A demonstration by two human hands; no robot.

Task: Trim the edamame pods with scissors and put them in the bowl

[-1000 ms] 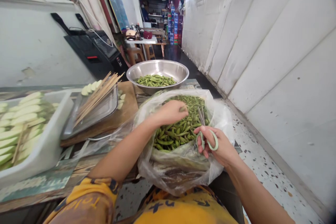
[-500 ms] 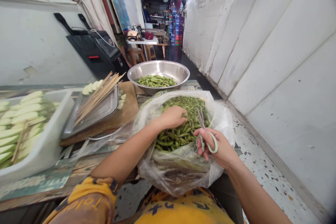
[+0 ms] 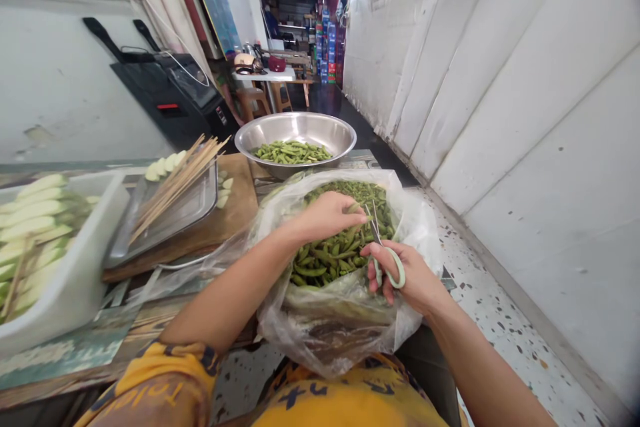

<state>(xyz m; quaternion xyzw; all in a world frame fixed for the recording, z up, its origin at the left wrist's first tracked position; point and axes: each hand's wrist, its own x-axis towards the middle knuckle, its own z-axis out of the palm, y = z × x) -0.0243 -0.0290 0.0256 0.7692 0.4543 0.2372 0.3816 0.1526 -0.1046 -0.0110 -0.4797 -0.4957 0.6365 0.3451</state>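
My left hand (image 3: 334, 215) is closed in a pinch on a green soybean pod (image 3: 367, 219), held above a heap of pods (image 3: 330, 255). That heap fills a clear plastic bag (image 3: 417, 220) with its mouth spread wide. Scissors (image 3: 375, 232) with pale green handles are in my right hand (image 3: 400, 273), fingers through the loops. Their blades point up and stand parted beside the tip of the held pod; whether they touch it I cannot tell. Behind the bag, a steel basin (image 3: 345, 140) contains more green pods.
To the left, a metal tray (image 3: 200, 197) with bamboo skewers (image 3: 175, 190) rests on a wooden board (image 3: 243, 180). A white tub (image 3: 95, 260) of pale green slices stands at far left. A white wall (image 3: 500, 80) runs along the right.
My left hand has risen from the heap with a pod and turned toward the scissors. The scissors have shifted slightly left, closer to that hand. The whole view has drifted a little.
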